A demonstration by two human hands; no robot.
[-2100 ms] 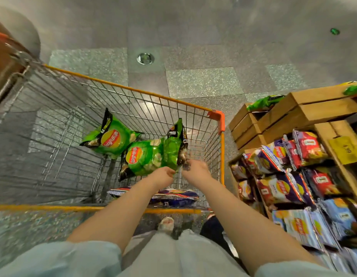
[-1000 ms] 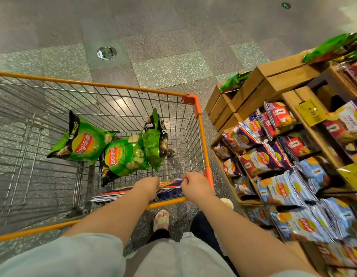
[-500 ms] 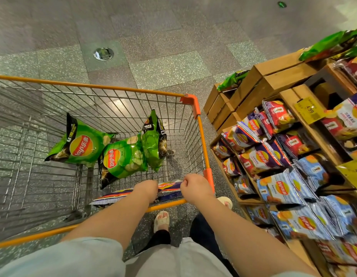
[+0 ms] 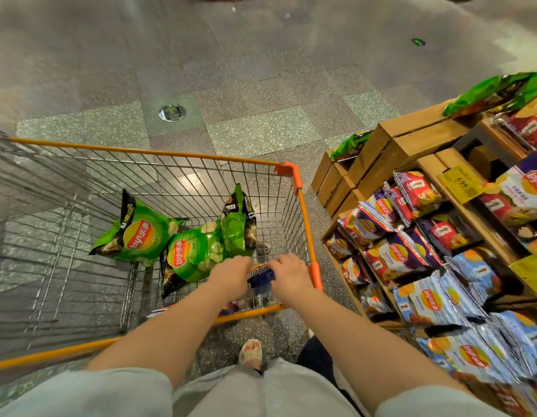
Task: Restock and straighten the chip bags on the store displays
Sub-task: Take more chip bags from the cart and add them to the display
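A round metal floor fitting point(image 4: 172, 113) sits in the speckled grey tiles point(image 4: 261, 133) beyond a yellow price tag point(image 4: 460, 183).

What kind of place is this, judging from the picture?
Most likely a supermarket or grocery store: a wire shopping cart holds green chip bags, and wooden display shelves carry more chip bags with a yellow price tag.

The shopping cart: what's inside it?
Three green chip bags lie in the cart. Both hands reach in and hold a blue bag; most of it is hidden by the hands and forearms.
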